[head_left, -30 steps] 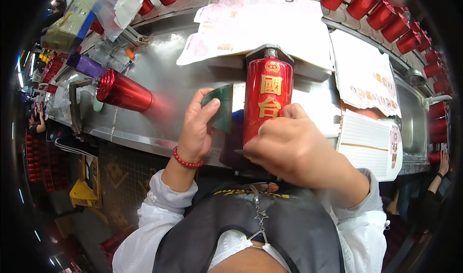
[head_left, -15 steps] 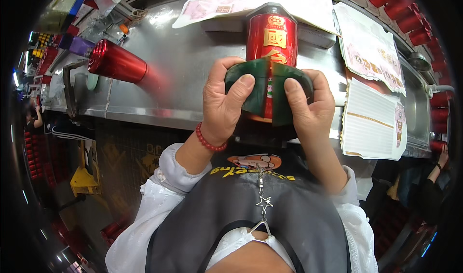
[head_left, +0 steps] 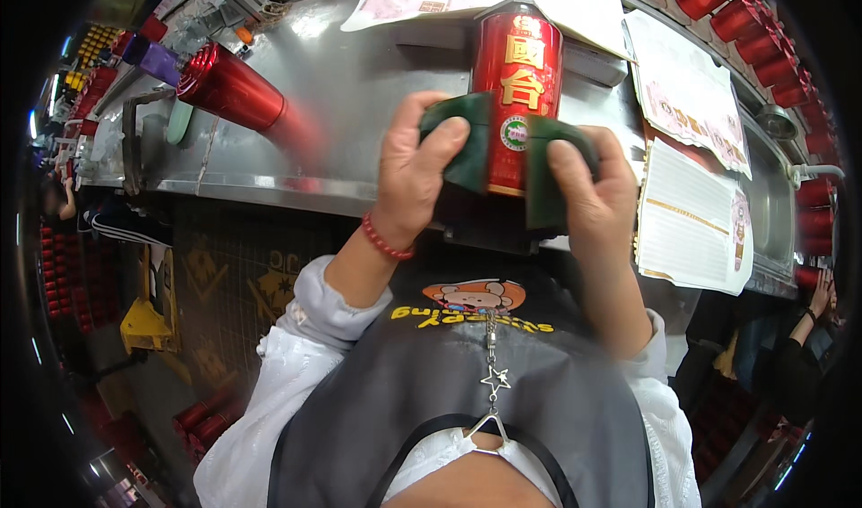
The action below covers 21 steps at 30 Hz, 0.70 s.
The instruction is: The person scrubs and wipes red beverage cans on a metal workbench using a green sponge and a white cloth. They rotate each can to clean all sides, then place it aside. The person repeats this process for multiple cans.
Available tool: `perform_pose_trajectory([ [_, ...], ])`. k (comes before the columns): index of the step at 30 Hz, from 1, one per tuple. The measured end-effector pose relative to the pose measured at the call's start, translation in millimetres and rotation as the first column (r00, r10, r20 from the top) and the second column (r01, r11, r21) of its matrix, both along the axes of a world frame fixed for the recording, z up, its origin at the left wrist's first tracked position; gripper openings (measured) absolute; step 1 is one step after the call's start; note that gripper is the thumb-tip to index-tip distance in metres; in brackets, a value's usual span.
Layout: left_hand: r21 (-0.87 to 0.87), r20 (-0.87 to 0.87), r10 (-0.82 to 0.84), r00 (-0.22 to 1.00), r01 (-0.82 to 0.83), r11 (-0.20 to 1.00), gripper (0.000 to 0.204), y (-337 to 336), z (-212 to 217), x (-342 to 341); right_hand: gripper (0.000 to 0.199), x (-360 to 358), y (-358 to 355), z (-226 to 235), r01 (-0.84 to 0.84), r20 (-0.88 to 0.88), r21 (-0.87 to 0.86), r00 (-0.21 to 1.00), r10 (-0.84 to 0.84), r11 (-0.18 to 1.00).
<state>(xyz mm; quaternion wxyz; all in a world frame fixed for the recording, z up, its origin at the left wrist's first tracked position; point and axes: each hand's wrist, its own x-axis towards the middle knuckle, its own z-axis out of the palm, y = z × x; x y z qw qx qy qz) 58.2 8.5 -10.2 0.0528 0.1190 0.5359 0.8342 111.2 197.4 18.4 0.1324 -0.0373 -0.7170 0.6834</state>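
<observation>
Both grips are closed on a dark green cloth point(head_left: 467, 144): the left hand point(head_left: 415, 171) pinches its left part with thumb on top, the right hand point(head_left: 588, 189) pinches its right part point(head_left: 548, 180). The cloth is stretched between the hands and held against the near side of a tall red can point(head_left: 516, 86), which stands upright on a dark block at the near edge of the steel surface point(head_left: 359, 86). The can's gold lettering and round label are seen in the gap between the two cloth halves, so the front is not covered.

Judged progress: the cloth is in place on the can, the can is standing; wrapping or wiping looks mid-way, with the upper body and top not reached by the cloth. Whether the far side is covered cannot be told.

Further out: a second red can point(head_left: 229, 86) is lying on its side at far left of the surface. Printed paper sheets point(head_left: 691, 216) are stacked at right, more sheets at the far edge. A row of red cans point(head_left: 763, 41) is lined up far right.
</observation>
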Motion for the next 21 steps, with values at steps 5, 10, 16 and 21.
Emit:
perform_pose_trajectory([
  [5, 0.002, 0.013, 0.031, 0.999, -0.031, 1.000, 0.019, -3.3, -12.3, -1.6, 0.017, -17.1, 15.4, 22.1, 0.320, -0.469, 0.791, 0.864, 0.182, 0.522],
  [10, 0.038, 0.021, 0.049, 0.999, -0.050, 0.998, 0.019, -6.9, -14.2, 2.3, 0.028, 5.5, 11.4, 40.9, -0.178, -0.178, 0.896, 0.695, 0.696, 0.407],
  [16, 0.021, 0.027, 0.025, 0.999, -0.025, 0.999, 0.021, -10.2, -5.9, -0.5, 0.026, 8.0, 12.6, 27.7, -0.108, -0.282, 0.645, 0.886, 0.368, 0.756],
  [21, -0.009, -0.056, -0.025, 0.998, 0.025, 1.000, 0.023, 7.4, -10.0, -20.1, 0.022, -14.4, 6.6, -16.1, 0.051, -0.033, 0.128, 0.998, -0.048, 0.990],
])
